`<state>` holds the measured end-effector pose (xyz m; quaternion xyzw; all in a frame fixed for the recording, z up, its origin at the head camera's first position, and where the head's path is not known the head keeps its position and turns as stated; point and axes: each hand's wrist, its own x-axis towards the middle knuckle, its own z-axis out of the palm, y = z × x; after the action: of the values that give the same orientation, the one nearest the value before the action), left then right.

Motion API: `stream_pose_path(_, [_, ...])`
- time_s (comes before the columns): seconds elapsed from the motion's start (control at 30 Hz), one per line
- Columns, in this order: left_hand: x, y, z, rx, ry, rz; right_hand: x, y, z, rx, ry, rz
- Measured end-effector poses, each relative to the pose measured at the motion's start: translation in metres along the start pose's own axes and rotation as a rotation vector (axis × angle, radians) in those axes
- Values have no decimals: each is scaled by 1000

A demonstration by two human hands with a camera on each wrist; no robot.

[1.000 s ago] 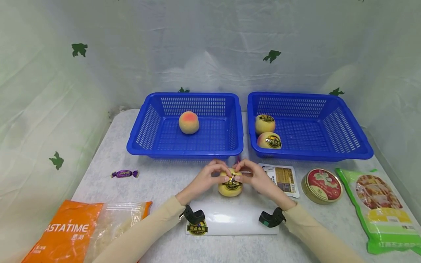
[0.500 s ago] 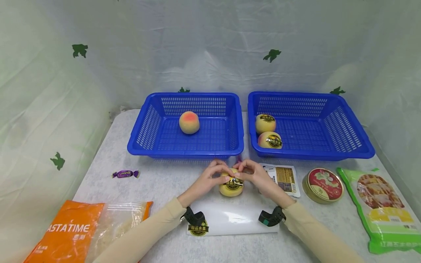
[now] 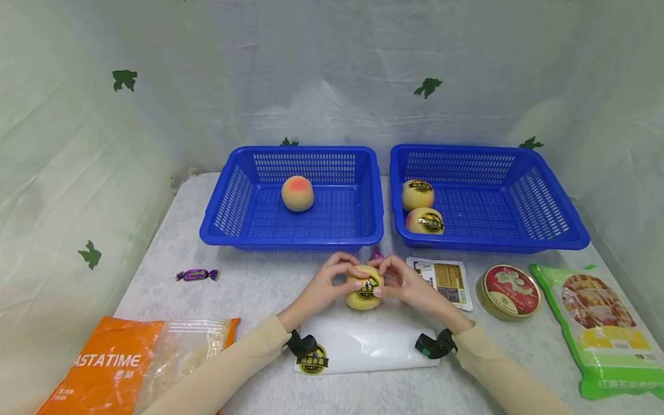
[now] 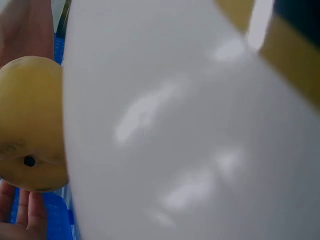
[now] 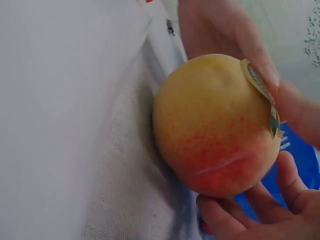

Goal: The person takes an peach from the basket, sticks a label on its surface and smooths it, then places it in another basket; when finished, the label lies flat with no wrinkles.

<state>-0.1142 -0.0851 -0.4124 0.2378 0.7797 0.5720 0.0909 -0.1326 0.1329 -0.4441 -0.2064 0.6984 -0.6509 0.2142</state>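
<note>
A yellow peach point(image 3: 358, 301) stands at the middle of the table, with a black-and-gold sticker point(image 3: 369, 288) on its near upper side. My left hand point(image 3: 328, 286) grips it from the left, thumb by the sticker's left part. From the right, my right hand point(image 3: 410, 286) holds the same peach, its thumb at the sticker's right edge. In the right wrist view the peach point(image 5: 215, 135) shows a red blush, and the sticker's end stands slightly off its skin. A white sticker sheet point(image 3: 368, 346) with one label point(image 3: 312, 360) lies just in front of the hands.
Behind are two blue baskets: the left one point(image 3: 218, 230) has one plain peach point(image 3: 298, 194), the right one point(image 3: 570, 230) two labelled peaches point(image 3: 425, 221). Around lie a purple candy point(image 3: 197, 275), orange bag point(image 3: 109, 363), flat packet point(image 3: 448, 282), round tin point(image 3: 509, 292) and green bag point(image 3: 602, 328).
My thumbs have moved apart across the sticker, the right one shifting right and down. More of the sticker shows on the peach. The baskets and other goods stay in place.
</note>
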Motion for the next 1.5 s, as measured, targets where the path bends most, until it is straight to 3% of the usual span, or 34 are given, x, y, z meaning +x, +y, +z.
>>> stream_pose_path(0.23, [-1,0,-3,25,-77,-20,0,-1,4,-55,20,-54])
stream_pose_path(0.27, [-1,1,-3,32,-77,-19,0,-2,4,-62,28,-59])
stream_pose_path(0.5, [3,-31,4,124,-68,-8,0,-4,6,-113,-6,-37])
stream_pose_path(0.67, [3,-31,9,194,-37,14,0,-5,9,-164,28,-66])
stream_pose_path(0.77, [3,-30,11,184,-19,11,-1,-4,9,-177,48,-69])
stream_pose_path(0.97, [2,-29,12,172,-19,-24,-1,-2,6,-79,2,-58])
stream_pose_path(1.13, [2,-28,18,225,6,15,-1,-3,5,-18,22,-40])
stream_pose_path(1.27, [2,-27,21,249,28,28,-1,-3,2,-43,29,-4])
stream_pose_path(1.37, [3,-28,17,226,-26,14,0,-2,-1,-51,40,21])
stream_pose_path(1.5, [6,-30,4,57,-126,-32,1,-2,-2,-25,54,43])
